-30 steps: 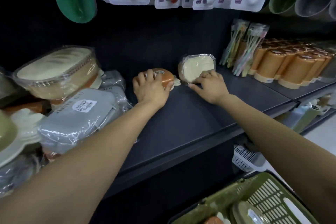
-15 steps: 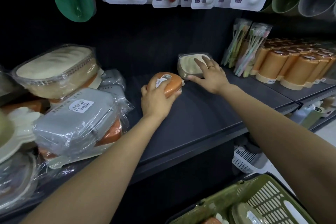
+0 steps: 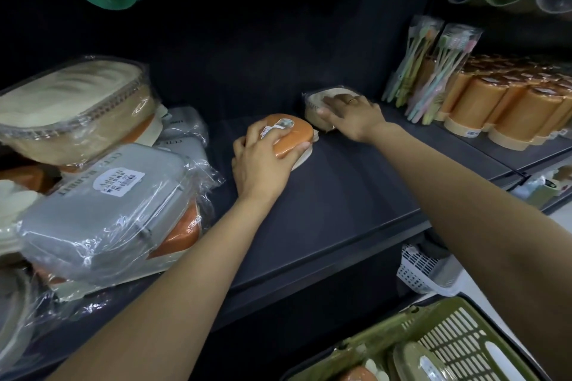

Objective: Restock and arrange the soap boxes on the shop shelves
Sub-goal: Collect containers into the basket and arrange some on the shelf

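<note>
Fingers of the left hand (image 3: pixel 261 161) curl over the orange soap box (image 3: pixel 288 135) — lifted half a second ago, it now sits on the dark shelf (image 3: pixel 340 201). Right hand (image 3: pixel 351 116) lies flat on the cream soap box (image 3: pixel 322 102), now pushed deeper — a row seems to be forming.

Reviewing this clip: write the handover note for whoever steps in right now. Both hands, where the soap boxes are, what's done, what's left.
Left hand: grips the oval orange-lidded soap box with the white label, low over the dark shelf.
Right hand: fingers flat on the cream, plastic-wrapped soap box at the shelf's back.
Stock: wrapped grey soap box and large beige box piled at left; more boxes in the green slatted basket below.
Done: cream box placed.
Left: set the orange box beside it, then shelve the basket's contents.
</note>
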